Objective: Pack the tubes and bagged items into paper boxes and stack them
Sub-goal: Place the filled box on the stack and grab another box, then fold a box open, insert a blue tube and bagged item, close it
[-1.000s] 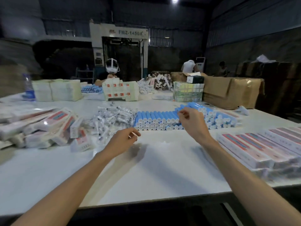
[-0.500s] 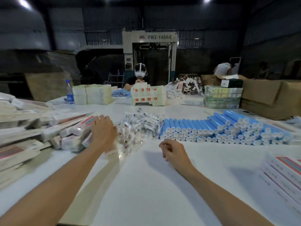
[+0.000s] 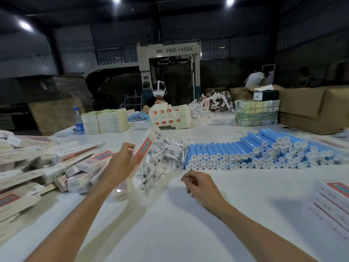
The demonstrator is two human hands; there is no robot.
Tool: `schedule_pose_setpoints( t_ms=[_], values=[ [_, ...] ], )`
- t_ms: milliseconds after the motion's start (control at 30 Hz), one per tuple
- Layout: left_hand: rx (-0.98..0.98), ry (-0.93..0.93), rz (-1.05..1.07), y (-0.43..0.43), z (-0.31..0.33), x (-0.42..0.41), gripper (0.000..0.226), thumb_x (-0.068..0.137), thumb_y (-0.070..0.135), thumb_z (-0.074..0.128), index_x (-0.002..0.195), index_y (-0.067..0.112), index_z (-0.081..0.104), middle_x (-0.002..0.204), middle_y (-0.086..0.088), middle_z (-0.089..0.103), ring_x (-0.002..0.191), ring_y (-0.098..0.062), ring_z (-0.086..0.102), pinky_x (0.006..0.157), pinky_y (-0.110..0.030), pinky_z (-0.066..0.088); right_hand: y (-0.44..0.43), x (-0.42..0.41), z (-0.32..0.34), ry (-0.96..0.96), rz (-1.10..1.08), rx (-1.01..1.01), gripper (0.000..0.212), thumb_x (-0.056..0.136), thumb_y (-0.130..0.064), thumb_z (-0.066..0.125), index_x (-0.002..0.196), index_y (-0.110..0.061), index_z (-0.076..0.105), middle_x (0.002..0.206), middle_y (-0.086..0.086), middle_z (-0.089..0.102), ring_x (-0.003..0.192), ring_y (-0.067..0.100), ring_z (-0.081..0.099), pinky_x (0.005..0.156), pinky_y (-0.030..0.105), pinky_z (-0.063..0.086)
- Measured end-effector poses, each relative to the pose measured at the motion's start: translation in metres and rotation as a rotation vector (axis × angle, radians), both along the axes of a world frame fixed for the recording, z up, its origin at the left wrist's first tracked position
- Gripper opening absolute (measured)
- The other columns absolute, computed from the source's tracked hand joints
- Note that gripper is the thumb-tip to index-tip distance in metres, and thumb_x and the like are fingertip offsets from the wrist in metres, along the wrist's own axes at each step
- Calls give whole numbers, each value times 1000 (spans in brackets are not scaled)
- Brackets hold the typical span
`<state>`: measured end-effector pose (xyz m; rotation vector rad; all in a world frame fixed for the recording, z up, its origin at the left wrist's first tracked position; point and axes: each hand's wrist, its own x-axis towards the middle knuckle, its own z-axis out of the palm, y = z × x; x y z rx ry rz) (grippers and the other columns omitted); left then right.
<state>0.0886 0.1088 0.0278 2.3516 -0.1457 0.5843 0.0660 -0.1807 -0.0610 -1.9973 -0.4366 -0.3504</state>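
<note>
My left hand grips a long white paper box with a red stripe, lifted and tilted above the pile of flat boxes on the left of the white table. A heap of small clear bagged items lies just beyond that hand. Stacked blue tubes with white caps fill the table's right middle. My right hand rests near the table's centre with fingers curled; whether it holds anything I cannot tell.
Packed boxes lie stacked at the right edge. Across the table sits a person with a white headset, behind printed cartons and paper stacks. A water bottle stands far left, brown cartons far right.
My left hand reached onto the box pile and has lifted one box from it. My right hand drew back from the blue tubes to the table's centre.
</note>
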Motion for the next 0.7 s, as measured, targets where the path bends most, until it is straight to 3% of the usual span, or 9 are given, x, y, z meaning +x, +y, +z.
schedule_pose_setpoints(
  t_ms=[67,100,167,267,367,433,533,600,700],
  values=[
    [-173,73,-129,-19,2,-9,38,97,67,61,118,36,53,102,16,74,77,-8,77,59,-32,58,-1,-1,0,1,-2,1,14,98,-26,60,88,-32,69,66,-1,69,64,19,64,67,49,59],
    [-283,129,-206,-29,0,-10,35,99,62,63,120,36,52,106,12,77,80,-9,79,64,-36,62,-1,-2,0,3,-4,2,14,98,-26,60,88,-31,69,66,-1,69,64,20,64,68,49,58],
    [-542,271,-353,-52,-6,-8,30,105,40,66,126,27,49,110,-3,81,88,-27,82,72,-46,67,-2,-2,0,12,-15,5,15,98,-23,61,87,-29,71,66,0,69,65,21,66,69,49,58],
    [-769,355,-439,-81,-20,-6,32,107,24,63,133,18,45,106,-10,82,92,-31,81,71,-38,66,-2,-4,0,27,-37,14,17,99,-18,62,88,-25,72,67,2,70,65,21,68,71,48,58],
    [-766,342,-476,-95,-42,-10,39,103,25,70,135,26,48,114,2,81,96,-22,78,78,-36,62,-7,-4,6,8,-114,28,16,100,-17,63,89,-22,73,69,-2,70,65,16,68,69,46,59],
    [-673,341,-433,-94,-54,-12,36,97,27,78,127,33,59,105,10,81,97,-19,77,75,-33,59,-16,6,16,-21,-240,39,16,100,-17,63,90,-23,72,70,-7,70,68,10,68,68,37,58],
    [-754,346,-419,-92,-61,-10,44,91,22,84,128,23,61,98,1,82,89,-19,81,78,-35,57,-40,33,40,-22,-442,-29,16,98,-13,59,98,-20,73,85,-7,74,80,10,68,72,31,53],
    [-764,286,-381,-92,-61,-9,49,88,24,87,128,18,59,90,-4,78,72,-11,77,70,-30,57,-64,55,57,-17,-594,-99,20,98,-9,55,108,-16,71,100,-1,74,89,18,68,76,35,54],
    [-846,262,-373,-90,-58,-7,63,78,59,85,125,26,58,92,-6,74,62,-8,66,62,-21,57,-107,82,76,-59,-814,-288,26,99,-4,53,121,-4,65,118,13,66,107,30,60,77,38,47]
  ],
)
